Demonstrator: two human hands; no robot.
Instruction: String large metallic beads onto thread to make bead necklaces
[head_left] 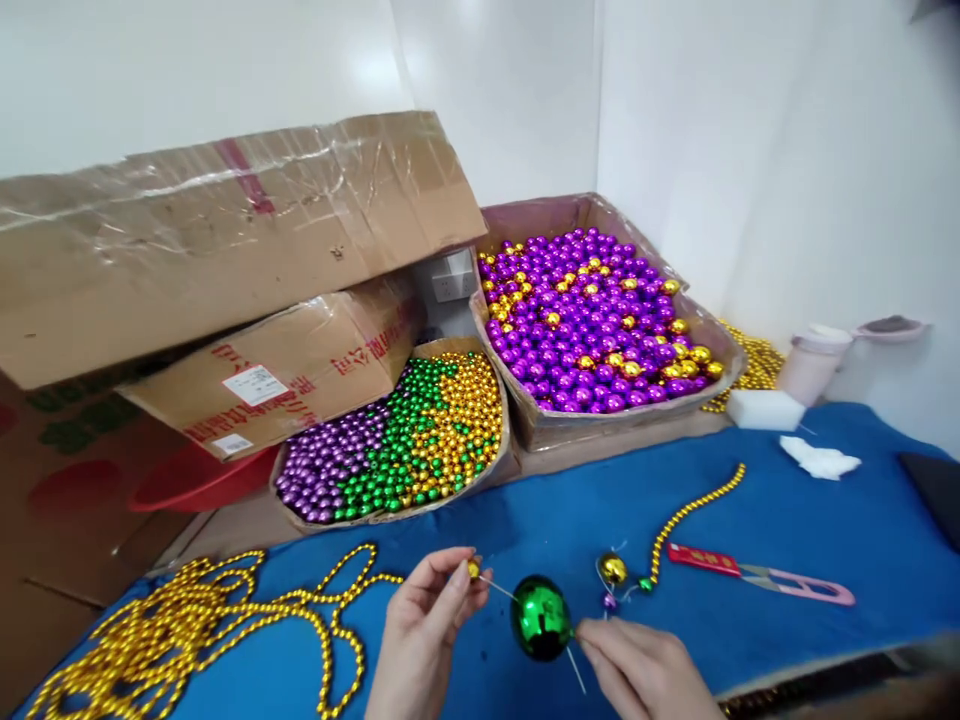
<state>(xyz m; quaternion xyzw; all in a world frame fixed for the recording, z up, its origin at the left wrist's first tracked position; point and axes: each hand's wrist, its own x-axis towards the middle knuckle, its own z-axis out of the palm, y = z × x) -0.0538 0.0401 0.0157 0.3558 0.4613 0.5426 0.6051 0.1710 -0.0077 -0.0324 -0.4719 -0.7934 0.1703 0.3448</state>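
Note:
My left hand (pixel 431 620) pinches a small gold bead (pixel 473 569) between thumb and fingertips. A thin pale strand (pixel 496 588) runs from that bead to a large shiny green ball (pixel 541 617). My right hand (pixel 649 665) is closed at the ball's right side, its fingertips pressed at a small green bit there; a white strand end (pixel 576 669) pokes out below them. Just beyond the right hand lie a bigger gold ball (pixel 613 568), a purple bead (pixel 609 602) and a small green bead (pixel 646 584), joined with thread to a gold bead string (pixel 679 517).
Pink-handled snips (pixel 799 585) with a red sleeve (pixel 703 560) lie at right. Gold bead strings (pixel 142 640) pile at left. Behind stand a box of purple and gold beads (pixel 585 320), a box of mixed beads (pixel 405 440), cardboard flaps (pixel 247 240) and a white block (pixel 765 410).

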